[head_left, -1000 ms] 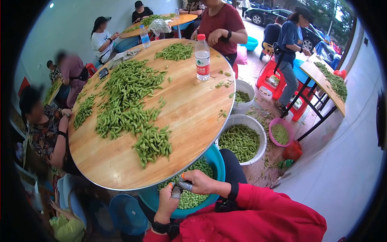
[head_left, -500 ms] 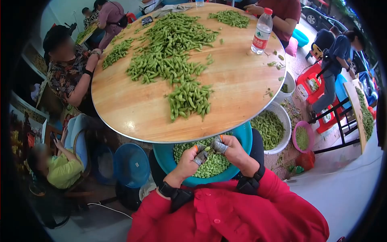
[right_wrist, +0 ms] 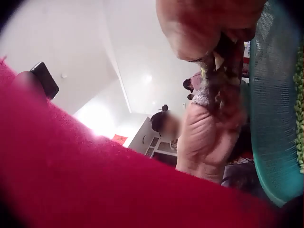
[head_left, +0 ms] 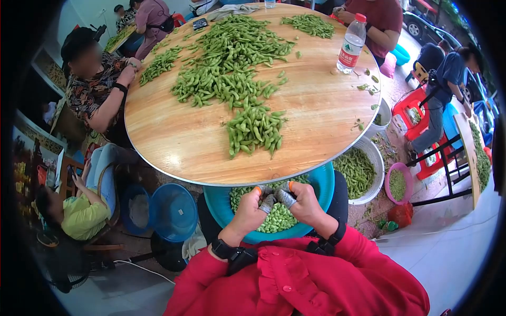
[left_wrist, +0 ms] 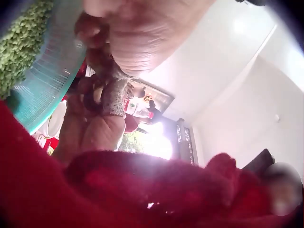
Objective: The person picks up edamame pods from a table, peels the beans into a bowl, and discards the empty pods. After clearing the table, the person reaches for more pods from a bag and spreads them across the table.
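In the head view, the left hand (head_left: pixel 250 211) and the right hand (head_left: pixel 310 208), with gray wraps (head_left: pixel 286 198) on some fingers, bend their fingers close together over small green beans (head_left: pixel 279 221) in a round blue-green plastic bowl (head_left: pixel 214 205), near long green pods (head_left: pixel 254 131) on a round wooden table (head_left: pixel 179 131). In the left wrist view, I cannot tell what they grip. In the right wrist view, a tiny pale bit (right_wrist: pixel 204 74) shows between them, too blurry to name.

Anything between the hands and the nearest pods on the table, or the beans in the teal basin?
The table's near edge lies between both the left hand and right hand and the pods. Nothing visible blocks the beans.
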Demonstrator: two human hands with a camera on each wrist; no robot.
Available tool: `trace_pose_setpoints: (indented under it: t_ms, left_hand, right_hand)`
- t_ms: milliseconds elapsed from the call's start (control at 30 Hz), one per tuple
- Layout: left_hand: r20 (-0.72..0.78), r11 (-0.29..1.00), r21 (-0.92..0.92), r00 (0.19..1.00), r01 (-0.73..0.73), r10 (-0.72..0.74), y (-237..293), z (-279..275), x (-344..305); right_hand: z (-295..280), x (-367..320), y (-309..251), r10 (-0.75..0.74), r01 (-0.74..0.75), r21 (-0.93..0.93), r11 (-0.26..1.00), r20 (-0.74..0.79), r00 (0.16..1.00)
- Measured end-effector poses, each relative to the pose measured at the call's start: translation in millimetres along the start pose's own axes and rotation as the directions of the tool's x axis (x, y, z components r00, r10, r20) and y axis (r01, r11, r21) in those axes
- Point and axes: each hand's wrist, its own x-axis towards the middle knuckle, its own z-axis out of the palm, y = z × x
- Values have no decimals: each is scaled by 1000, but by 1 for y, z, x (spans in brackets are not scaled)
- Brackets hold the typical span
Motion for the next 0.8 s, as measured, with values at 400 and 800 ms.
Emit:
trace_pose_setpoints:
  t_ms: [400, 800]
  left_hand:
    - [-73, 996, 24, 994, 81, -80, -21, 9, 3]
    - [-319, 899, 422, 908, -118, 270, 43, -40, 26]
  right_hand:
    - [-6, -6, 24, -44, 46, -184, 982, 11, 999]
    - [-211, -69, 135, 137, -539, -398, 743, -697, 704]
